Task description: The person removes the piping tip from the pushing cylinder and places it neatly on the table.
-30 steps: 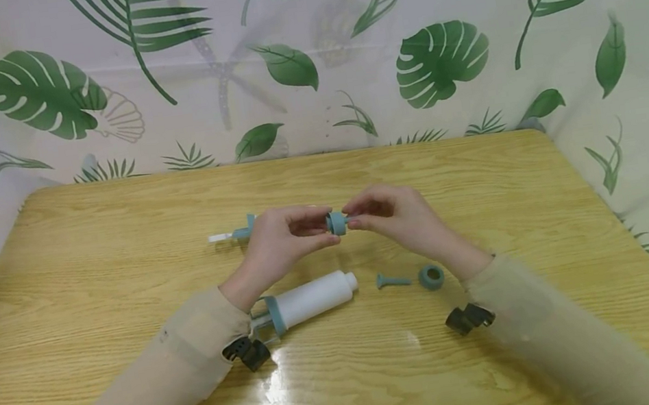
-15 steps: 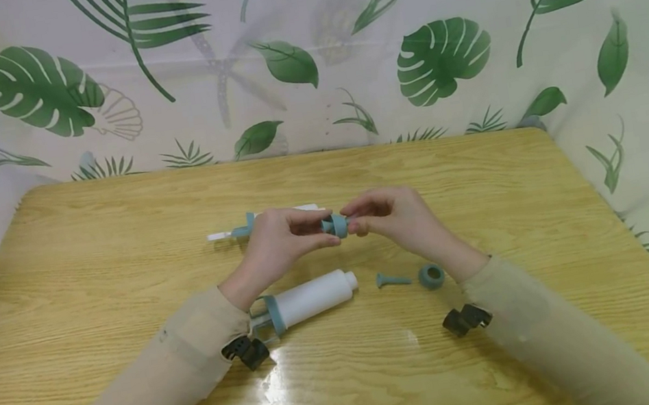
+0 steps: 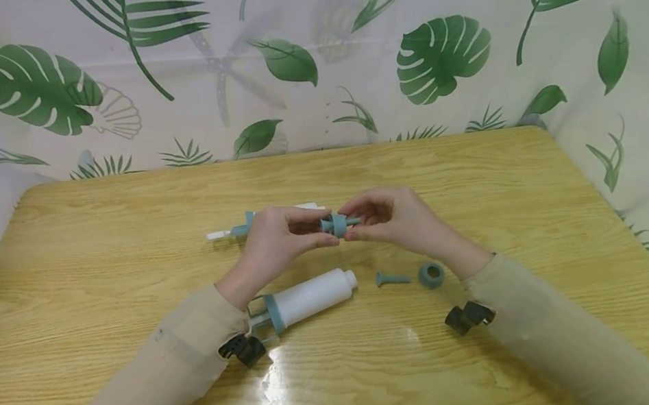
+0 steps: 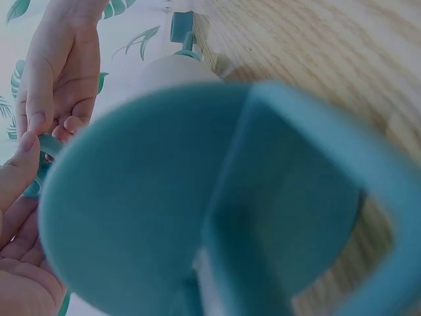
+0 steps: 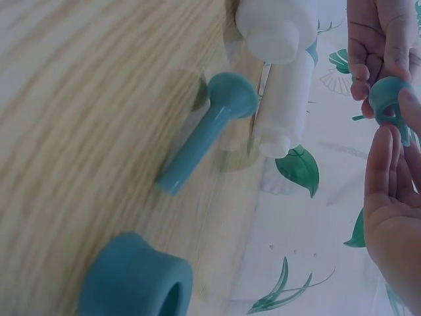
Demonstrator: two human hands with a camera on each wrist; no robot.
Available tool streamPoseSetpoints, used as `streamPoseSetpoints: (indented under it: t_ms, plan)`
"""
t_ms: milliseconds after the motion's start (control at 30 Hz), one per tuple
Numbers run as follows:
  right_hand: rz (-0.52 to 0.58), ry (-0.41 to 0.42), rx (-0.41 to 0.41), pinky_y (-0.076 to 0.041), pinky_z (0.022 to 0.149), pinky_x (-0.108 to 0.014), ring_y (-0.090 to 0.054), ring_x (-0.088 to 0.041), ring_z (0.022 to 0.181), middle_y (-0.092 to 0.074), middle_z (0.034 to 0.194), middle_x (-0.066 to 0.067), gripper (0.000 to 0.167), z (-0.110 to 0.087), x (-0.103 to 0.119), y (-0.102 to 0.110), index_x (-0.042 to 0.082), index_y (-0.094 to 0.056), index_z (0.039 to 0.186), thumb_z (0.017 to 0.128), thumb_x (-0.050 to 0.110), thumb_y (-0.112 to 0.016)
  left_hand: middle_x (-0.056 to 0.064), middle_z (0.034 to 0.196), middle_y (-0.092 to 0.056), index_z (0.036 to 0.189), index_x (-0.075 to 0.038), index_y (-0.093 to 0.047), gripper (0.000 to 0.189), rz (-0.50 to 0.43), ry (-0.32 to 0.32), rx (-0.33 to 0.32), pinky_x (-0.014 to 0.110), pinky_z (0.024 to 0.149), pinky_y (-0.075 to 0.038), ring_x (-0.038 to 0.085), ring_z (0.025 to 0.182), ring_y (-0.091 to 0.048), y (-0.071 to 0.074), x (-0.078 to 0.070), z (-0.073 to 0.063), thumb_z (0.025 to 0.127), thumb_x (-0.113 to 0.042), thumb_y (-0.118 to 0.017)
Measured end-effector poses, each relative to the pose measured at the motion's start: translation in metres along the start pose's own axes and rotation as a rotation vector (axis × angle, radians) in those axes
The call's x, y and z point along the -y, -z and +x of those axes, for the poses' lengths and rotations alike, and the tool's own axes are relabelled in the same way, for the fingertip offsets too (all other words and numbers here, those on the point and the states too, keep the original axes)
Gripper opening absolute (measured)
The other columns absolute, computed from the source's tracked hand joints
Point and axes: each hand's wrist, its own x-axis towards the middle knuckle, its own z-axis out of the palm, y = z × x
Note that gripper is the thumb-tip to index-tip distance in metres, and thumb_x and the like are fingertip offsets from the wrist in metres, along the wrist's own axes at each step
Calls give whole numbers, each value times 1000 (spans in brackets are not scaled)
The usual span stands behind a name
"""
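Observation:
Both hands meet above the middle of the table around a teal ring-shaped cap [image 3: 339,224] with a teal nozzle [image 3: 354,221] through it. My left hand [image 3: 273,244] pinches the cap from the left, with thumb below and fingers above. From the right, my right hand [image 3: 392,217] holds the cap at its edge between thumb and fingertips. The nozzle's stem points into the right hand, its flared end toward the left. In the right wrist view the cap [image 5: 389,99] shows between the fingertips of both hands.
Below the hands lies a white tube [image 3: 316,297] with a teal end and handle. A similar tube [image 3: 239,231] is partly hidden behind the left hand. A loose teal nozzle [image 3: 393,278] and another teal ring cap [image 3: 431,275] lie at right on the wooden table [image 3: 485,194].
The right fingers have shifted from the nozzle's stem to the cap's edge, and the stem now shows between them. The nozzle's flared end has come into sight on the left.

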Motion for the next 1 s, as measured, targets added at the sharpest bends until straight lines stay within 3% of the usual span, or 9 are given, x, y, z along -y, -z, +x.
streamPoseSetpoints:
  t_ms: [400, 767, 1000]
  plan:
    - [33, 23, 23, -52, 77, -33, -60, -21, 87, -65, 99, -9, 32, -2, 2, 4, 2, -64, 112, 83, 9, -75, 1, 83, -67, 108, -5, -73, 34, 126, -103, -16, 27, 64, -52, 13, 71, -61, 6, -2, -1, 78, -20, -79]
    - [0, 51, -21, -52, 80, -35, -60, -20, 87, -65, 100, -7, 31, -9, 0, 14, 3, -65, 113, 84, 11, -74, 0, 80, -66, 102, -7, -73, 26, 99, -76, -21, 30, 65, -51, 14, 72, -60, 9, -4, 1, 81, -20, -78]
    - [-48, 42, -52, -49, 86, -31, -58, -22, 92, -64, 107, -7, 32, -13, 0, 25, 4, -65, 115, 84, 12, -74, -1, 82, -66, 105, -9, -74, 27, 138, -78, -23, 30, 66, -50, 13, 73, -59, 12, -9, 3, 82, -22, -77]
